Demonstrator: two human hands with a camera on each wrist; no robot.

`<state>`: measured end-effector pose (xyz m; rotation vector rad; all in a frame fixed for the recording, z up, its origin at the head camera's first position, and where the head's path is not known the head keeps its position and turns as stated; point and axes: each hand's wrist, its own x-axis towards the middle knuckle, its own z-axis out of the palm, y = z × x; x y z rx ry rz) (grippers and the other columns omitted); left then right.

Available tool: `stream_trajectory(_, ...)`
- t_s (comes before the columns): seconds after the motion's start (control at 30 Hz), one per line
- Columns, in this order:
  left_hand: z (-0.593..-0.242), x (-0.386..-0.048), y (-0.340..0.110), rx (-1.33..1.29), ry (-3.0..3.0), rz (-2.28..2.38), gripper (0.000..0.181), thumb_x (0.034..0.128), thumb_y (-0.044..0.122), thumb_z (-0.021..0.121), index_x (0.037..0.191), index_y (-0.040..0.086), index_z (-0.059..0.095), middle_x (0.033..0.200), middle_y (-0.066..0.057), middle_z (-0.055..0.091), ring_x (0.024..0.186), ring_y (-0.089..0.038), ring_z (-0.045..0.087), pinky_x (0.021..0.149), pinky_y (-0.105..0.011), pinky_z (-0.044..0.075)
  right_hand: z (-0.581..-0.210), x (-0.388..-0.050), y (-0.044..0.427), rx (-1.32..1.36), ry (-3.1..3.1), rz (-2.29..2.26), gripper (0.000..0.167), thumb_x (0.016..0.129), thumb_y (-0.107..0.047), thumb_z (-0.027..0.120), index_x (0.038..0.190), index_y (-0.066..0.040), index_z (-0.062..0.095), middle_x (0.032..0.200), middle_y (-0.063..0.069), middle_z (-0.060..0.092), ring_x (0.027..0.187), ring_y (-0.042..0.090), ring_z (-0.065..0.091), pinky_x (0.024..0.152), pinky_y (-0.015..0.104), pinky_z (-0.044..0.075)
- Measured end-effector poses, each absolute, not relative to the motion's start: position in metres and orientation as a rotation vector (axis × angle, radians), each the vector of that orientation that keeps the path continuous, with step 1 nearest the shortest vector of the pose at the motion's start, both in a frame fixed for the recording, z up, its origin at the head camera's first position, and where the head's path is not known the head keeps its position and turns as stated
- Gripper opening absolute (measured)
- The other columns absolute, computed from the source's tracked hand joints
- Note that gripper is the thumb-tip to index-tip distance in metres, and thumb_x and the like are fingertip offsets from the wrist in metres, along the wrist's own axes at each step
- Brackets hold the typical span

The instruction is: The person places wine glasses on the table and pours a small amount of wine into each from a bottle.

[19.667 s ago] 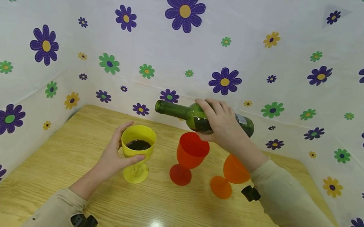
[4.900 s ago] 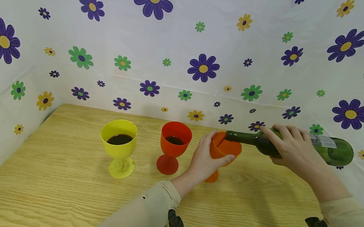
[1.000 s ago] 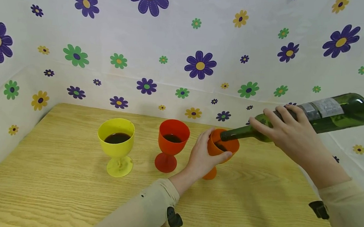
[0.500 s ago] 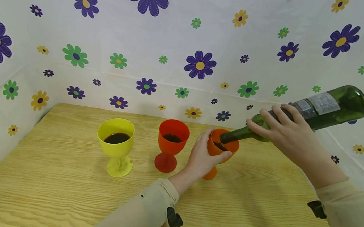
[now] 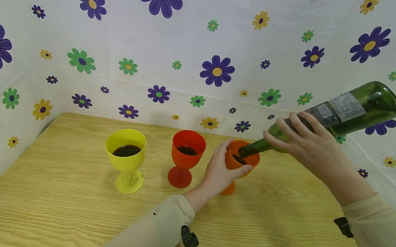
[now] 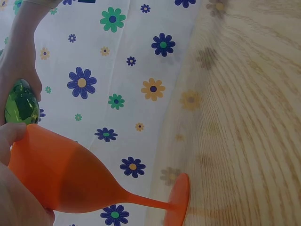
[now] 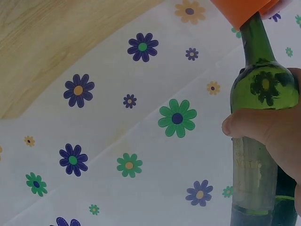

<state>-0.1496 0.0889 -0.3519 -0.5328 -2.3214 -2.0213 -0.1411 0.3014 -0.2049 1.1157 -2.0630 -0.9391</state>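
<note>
My right hand point(image 5: 313, 151) grips a green glass wine bottle point(image 5: 366, 105) around its shoulder and label. The bottle is tilted, base raised to the upper right, with its mouth inside an orange goblet point(image 6: 70, 169). Dark liquid shows in that goblet's bowl. Thumb and fingers of my left hand point(image 5: 219, 172) curl around the bowl, and the foot stands on the table in the left wrist view. A red goblet point(image 5: 187, 160) and a yellow goblet point(image 5: 125, 162) stand upright to the left, each with dark liquid inside. The bottle's neck enters the orange rim in the right wrist view.
The wooden table point(image 5: 76, 214) reaches back to a white flowered cloth point(image 5: 175, 42) that hangs behind and at both sides. Black wrist cameras sit on both sleeves.
Over the last second the bottle's base has risen and its tilt has steepened. Earlier, the left hand was at the yellow goblet; liquid now shows in the red and orange ones too.
</note>
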Motion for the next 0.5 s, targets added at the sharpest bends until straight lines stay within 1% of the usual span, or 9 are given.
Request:
stream_trajectory(0.13, -0.3518, -0.1495, 0.0891, -0.533, -2.32, -2.02, 0.084, 0.0788, 0.041, 0.077, 0.147, 0.018, 0.034, 0.142, -0.001, 0.042, 0.119, -0.018, 0.047, 0.099, -0.041, 0.04, -0.2049, -0.1418, 0.2999, 1.119, -2.031, -0.94, 0.101, 0.046, 0.01, 0.089, 0.131, -0.021, 0.044, 0.125, 0.024, 0.043, 0.114, 0.044, 0.042, 0.098, 0.054, 0.033)
stream_trajectory(0.23, -0.352, -0.1494, 0.089, -0.536, -2.319, -2.021, 0.085, 0.0787, 0.041, 0.077, 0.147, 0.017, 0.034, 0.141, -0.002, 0.042, 0.118, -0.018, 0.047, 0.098, -0.041, 0.04, -0.2048, -0.1416, 0.2996, 1.121, -2.022, -0.947, 0.101, 0.047, 0.012, 0.088, 0.131, -0.021, 0.042, 0.125, 0.025, 0.043, 0.114, 0.044, 0.042, 0.098, 0.054, 0.033)
stream_trajectory(0.37, -0.3524, -0.1496, 0.0887, -0.534, -2.319, -2.028, 0.084, 0.0788, 0.041, 0.077, 0.147, 0.018, 0.034, 0.14, -0.002, 0.043, 0.117, -0.018, 0.048, 0.098, -0.041, 0.041, -0.2048, -0.141, 0.2989, 1.137, -2.003, -0.927, 0.096, 0.052, 0.017, 0.083, 0.131, -0.018, 0.042, 0.124, 0.026, 0.043, 0.112, 0.045, 0.042, 0.1, 0.052, 0.033)
stream_trajectory(0.5, -0.3529, -0.15, 0.0888, -0.528, -2.314, -2.033, 0.084, 0.0788, 0.04, 0.077, 0.147, 0.019, 0.034, 0.138, -0.001, 0.044, 0.115, -0.018, 0.049, 0.096, -0.04, 0.041, -0.2051, -0.1398, 0.2976, 1.14, -1.997, -0.921, 0.095, 0.052, 0.019, 0.082, 0.131, -0.017, 0.042, 0.124, 0.027, 0.043, 0.111, 0.046, 0.042, 0.101, 0.051, 0.033)
